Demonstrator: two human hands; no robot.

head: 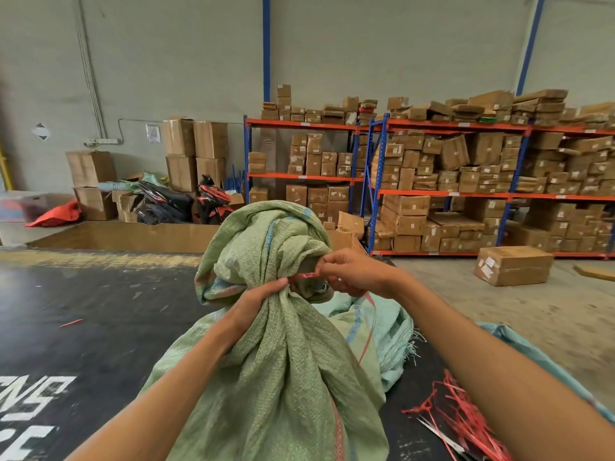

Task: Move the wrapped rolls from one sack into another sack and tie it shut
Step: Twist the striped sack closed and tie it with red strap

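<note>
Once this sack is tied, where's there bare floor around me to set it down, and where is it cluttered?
Bare dark floor lies to the left of the green sack, between the painted white lettering and the low cardboard wall; only a red scrap lies there. The right is crowded: an empty bluish sack and a pile of red ties.
</note>
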